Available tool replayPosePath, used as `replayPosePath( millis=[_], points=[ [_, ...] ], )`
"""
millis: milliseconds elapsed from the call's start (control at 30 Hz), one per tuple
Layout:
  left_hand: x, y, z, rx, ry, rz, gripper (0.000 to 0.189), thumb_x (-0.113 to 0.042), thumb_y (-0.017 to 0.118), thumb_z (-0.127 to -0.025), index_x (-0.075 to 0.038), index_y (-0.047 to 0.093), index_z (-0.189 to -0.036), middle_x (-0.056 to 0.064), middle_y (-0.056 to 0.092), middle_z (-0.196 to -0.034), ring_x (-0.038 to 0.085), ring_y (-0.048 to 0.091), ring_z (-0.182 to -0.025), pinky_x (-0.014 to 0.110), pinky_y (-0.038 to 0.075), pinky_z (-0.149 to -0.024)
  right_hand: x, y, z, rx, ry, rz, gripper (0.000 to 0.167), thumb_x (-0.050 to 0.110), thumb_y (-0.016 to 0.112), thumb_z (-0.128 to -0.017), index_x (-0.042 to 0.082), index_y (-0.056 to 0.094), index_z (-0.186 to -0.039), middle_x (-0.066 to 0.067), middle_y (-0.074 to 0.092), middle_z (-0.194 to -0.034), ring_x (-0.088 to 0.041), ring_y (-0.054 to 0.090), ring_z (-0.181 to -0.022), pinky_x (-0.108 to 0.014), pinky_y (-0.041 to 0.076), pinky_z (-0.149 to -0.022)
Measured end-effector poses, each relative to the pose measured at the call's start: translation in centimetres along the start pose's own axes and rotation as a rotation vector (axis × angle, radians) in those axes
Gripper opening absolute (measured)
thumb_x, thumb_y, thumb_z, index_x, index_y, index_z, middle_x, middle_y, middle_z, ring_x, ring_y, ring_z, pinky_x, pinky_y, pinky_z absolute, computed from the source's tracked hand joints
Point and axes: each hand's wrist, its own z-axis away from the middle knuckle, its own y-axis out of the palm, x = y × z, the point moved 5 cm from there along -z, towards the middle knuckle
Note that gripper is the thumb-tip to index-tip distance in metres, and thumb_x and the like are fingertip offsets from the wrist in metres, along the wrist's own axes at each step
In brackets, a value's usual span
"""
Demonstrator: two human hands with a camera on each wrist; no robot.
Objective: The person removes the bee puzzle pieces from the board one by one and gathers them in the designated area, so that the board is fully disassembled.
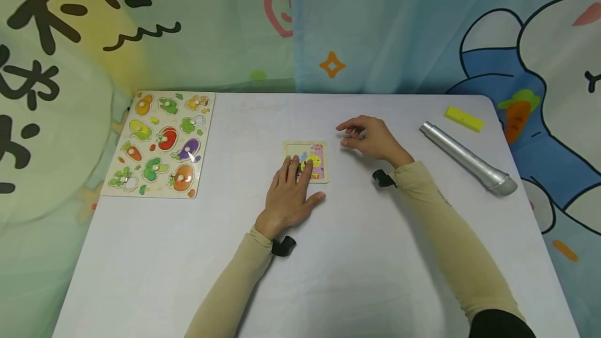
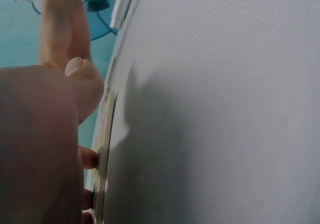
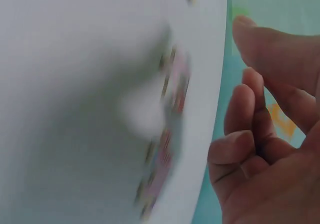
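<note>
A small square puzzle board [image 1: 305,146] with a wooden border and a pink and yellow picture lies mid-table. My left hand [image 1: 290,200] rests on its near left part, fingers straight and thumb out to the side. In the left wrist view the board [image 2: 104,149] shows edge-on beside the fingertips. To the right of it, my right hand [image 1: 368,137] hovers with loosely bent fingers, thumb apart, gripping nothing visible. Below that hand, the right wrist view shows blurred pink and reddish pieces [image 3: 162,154] on the table; in the head view the hand mostly hides that spot.
A larger vegetable puzzle board [image 1: 159,145] with several knobbed pieces lies at the back left of the white table [image 1: 352,265]. A silver microphone-shaped object [image 1: 469,158] and a yellow block [image 1: 464,119] lie on the right. A printed curtain [image 1: 375,25] hangs behind.
</note>
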Motion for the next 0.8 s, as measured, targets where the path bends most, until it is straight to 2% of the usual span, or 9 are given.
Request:
replayPosePath(
  millis=[133, 267, 800],
  points=[
    [0.0, 0.0, 0.0, -0.005, -0.004, -0.011, 0.085, -0.064, 0.046, -0.107, -0.015, 0.021, -0.171, 0.02, 0.015, -0.177, 0.037, 0.005, -0.166, 0.051, 0.017, -0.132, 2.4, 2.1, -1.0, 0.1, -0.085, 0.039, 0.036, 0.008, 0.085, -0.09, 0.005, 0.077, -0.125, -0.017, 0.071, -0.11, -0.032, 0.066, -0.099, -0.045, 0.052, -0.09],
    [0.0, 0.0, 0.0, -0.008, -0.003, -0.01, 0.084, -0.063, 0.047, -0.107, -0.015, 0.022, -0.171, 0.02, 0.015, -0.177, 0.037, 0.006, -0.166, 0.052, 0.017, -0.132, 3.7, 3.7, -1.4, 0.159, -0.124, 0.039, 0.035, 0.008, 0.085, -0.09, 0.004, 0.077, -0.124, -0.017, 0.072, -0.112, -0.032, 0.067, -0.101, -0.049, 0.053, -0.094],
    [-0.1, 0.0, 0.0, 0.003, -0.005, -0.002, 0.083, -0.062, 0.047, -0.107, -0.015, 0.022, -0.171, 0.02, 0.013, -0.177, 0.037, 0.005, -0.166, 0.052, 0.017, -0.133, 3.8, 5.1, -1.9, 0.21, -0.064, 0.106, 0.032, 0.014, 0.085, -0.091, 0.006, 0.078, -0.122, -0.012, 0.072, -0.115, -0.03, 0.065, -0.106, -0.046, 0.051, -0.099]
  ],
)
